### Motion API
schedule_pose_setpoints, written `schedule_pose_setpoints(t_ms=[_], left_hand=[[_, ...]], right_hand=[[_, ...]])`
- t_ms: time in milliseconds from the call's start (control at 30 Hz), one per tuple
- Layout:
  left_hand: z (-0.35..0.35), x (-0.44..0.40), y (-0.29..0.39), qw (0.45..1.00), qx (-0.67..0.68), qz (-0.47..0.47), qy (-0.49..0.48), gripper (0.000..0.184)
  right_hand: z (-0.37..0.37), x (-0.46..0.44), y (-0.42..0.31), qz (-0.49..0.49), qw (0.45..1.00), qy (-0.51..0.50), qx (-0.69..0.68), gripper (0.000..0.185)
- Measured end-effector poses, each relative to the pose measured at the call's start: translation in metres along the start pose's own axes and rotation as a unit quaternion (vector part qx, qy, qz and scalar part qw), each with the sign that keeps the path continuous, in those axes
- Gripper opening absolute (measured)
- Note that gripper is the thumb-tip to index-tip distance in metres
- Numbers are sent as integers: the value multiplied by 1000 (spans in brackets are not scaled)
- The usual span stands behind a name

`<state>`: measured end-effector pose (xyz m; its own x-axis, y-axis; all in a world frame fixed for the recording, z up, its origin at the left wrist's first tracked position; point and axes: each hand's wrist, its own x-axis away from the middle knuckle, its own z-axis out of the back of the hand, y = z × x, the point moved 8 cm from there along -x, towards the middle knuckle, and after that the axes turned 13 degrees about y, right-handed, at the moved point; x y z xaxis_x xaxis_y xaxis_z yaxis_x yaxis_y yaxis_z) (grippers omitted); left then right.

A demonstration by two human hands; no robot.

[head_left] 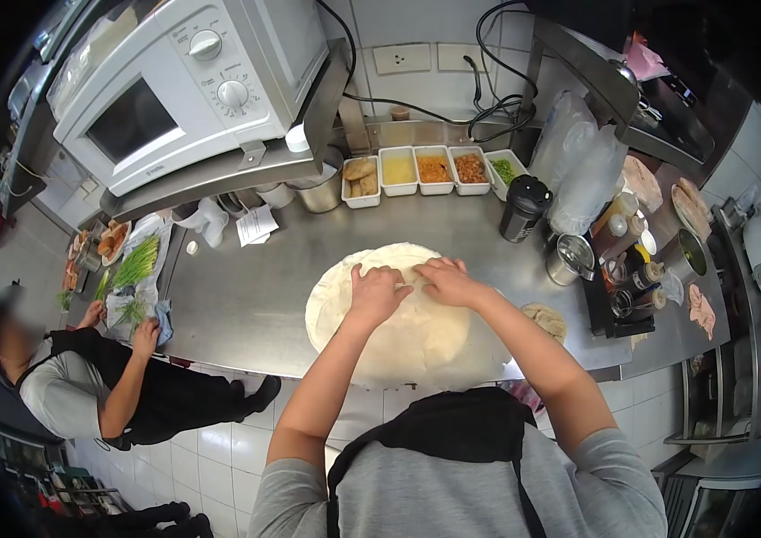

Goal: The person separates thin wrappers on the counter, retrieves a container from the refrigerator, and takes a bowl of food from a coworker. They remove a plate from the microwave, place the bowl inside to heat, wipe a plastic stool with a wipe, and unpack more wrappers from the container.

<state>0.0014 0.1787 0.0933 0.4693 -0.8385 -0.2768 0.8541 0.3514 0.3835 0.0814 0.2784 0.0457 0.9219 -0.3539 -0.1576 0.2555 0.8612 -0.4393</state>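
A wide, thin, pale sheet of dough (416, 336) lies spread on the steel worktop, its near edge reaching the front of the counter. My left hand (378, 294) rests on the far half of the sheet, fingers curled and closed against the dough. Close beside it on the right, my right hand (448, 282) is likewise bent over the dough with its fingertips on it. The two thumbs almost meet at the middle, where the dough looks gathered a little. Right of the sheet, partly behind my right forearm, sits a flat round beige piece (544, 320), probably dough.
White tubs of toppings, including an orange shredded one (434, 170), line the back. A black-lidded cup (526, 208), a metal pitcher (570, 260) and a bottle rack (618, 296) stand right. A microwave (174, 99) overhangs the left. A co-worker's hands (145, 339) handle green stalks (136, 264).
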Motion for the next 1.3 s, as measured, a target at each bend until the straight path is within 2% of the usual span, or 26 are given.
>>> schedule_pose_setpoints(t_ms=[100, 200, 300, 433, 633, 833, 1033, 1133, 1233, 1267, 1300], left_hand=[[28, 3, 6, 998, 45, -22, 24, 29], [69, 10, 6, 990, 97, -9, 97, 26], [105, 16, -2, 973, 146, 13, 180, 24], [139, 22, -7, 954, 168, 53, 241, 28], [161, 22, -22, 931, 201, 88, 292, 29], [160, 21, -39, 909, 281, 103, 288, 28], [168, 31, -56, 900, 285, 113, 311, 28], [171, 36, -78, 887, 299, 122, 330, 28], [180, 43, -82, 873, 331, 144, 328, 27], [184, 45, -84, 878, 325, 145, 320, 24], [183, 46, -90, 875, 341, 144, 311, 23]], right_hand=[[9, -8, 4, 14, 999, -49, 1, 24], [40, -5, 7, -60, 962, -46, -263, 30], [74, 0, 6, -111, 914, 29, -390, 35], [110, 8, 5, -203, 877, 78, -429, 30], [150, 19, -5, -199, 819, 162, -513, 22], [167, 24, -15, -151, 822, 134, -533, 19], [185, 36, -1, -164, 797, 196, -547, 14], [192, 43, 16, -174, 752, 216, -598, 15], [206, 55, 39, -190, 740, 268, -587, 16], [219, 64, 43, -196, 751, 333, -535, 16], [218, 66, 46, -203, 740, 316, -557, 16]])
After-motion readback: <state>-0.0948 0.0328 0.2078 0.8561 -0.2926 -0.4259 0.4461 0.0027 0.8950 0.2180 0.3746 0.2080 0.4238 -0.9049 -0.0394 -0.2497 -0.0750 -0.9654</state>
